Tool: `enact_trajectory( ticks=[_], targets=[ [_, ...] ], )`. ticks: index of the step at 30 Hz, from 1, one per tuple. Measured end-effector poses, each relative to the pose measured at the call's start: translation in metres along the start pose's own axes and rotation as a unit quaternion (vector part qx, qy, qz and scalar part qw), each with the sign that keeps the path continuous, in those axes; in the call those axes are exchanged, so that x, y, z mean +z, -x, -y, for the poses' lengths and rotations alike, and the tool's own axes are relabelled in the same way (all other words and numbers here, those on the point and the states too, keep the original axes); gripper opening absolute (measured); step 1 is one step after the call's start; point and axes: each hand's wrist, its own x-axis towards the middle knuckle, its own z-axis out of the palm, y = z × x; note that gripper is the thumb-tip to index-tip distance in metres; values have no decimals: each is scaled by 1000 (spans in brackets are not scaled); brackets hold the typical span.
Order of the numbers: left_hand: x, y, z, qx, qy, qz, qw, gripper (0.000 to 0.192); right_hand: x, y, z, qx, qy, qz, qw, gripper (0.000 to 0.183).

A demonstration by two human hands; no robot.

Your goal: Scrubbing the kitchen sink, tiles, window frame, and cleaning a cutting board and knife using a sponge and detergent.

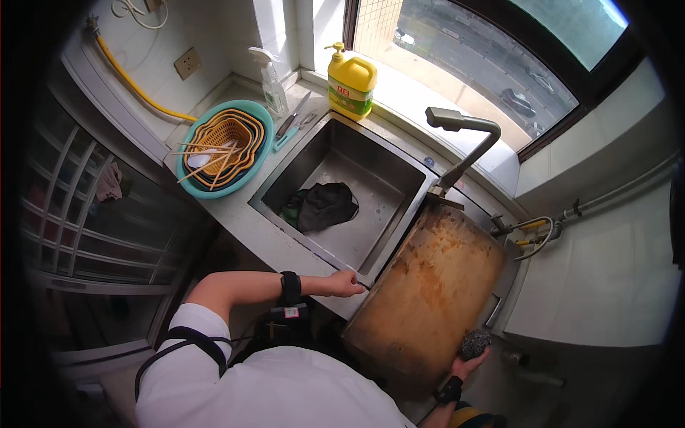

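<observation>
My left hand (347, 283) is curled at the front edge of the counter, by the near corner of the steel sink (374, 214). A thin dark line shows beside its fingertips, and I cannot tell whether the hand grips anything. At the lower right, my right hand (471, 365) holds a dark steel wool scrubber (475, 344) beside a large wooden cutting board (433, 278). The board, stained and darkened along its edges, lies right of the sink. A dark crumpled cloth (329, 206) rests on the sink floor, with something green partly under it.
A faucet (471, 155) rises behind the board. Left of the sink stands a teal basin (184, 184) with yellow baskets (225, 134) and chopsticks. A knife (294, 115), a peeler (289, 136), a spray bottle (273, 85) and a yellow pump jug (350, 85) are nearby.
</observation>
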Motion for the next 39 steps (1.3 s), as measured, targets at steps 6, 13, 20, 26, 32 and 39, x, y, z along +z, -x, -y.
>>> enact_trajectory(
  ticks=[6, 13, 20, 26, 32, 39],
  targets=[
    [55, 22, -1, -29, 20, -40, 999, 57, 27, 13, 8, 34, -29, 45, 998, 40],
    [75, 36, -13, -35, 36, -102, 993, 52, 26, 13, 13, 57, -51, 98, 992, 35],
    [75, 34, -12, -63, 43, -105, 992, 54, 27, 2, 21, 94, -72, 107, 987, 36],
    [77, 27, -18, -98, 73, -119, 985, 61, 43, -9, 25, 89, -43, 137, 986, 35],
    [68, 33, -40, -151, 103, -87, 979, 79, 60, -6, 22, 85, 10, 115, 990, 30],
    [60, 39, -48, -162, 122, -39, 979, 97, 82, 12, 25, 16, 88, 90, 992, 26]
  ],
)
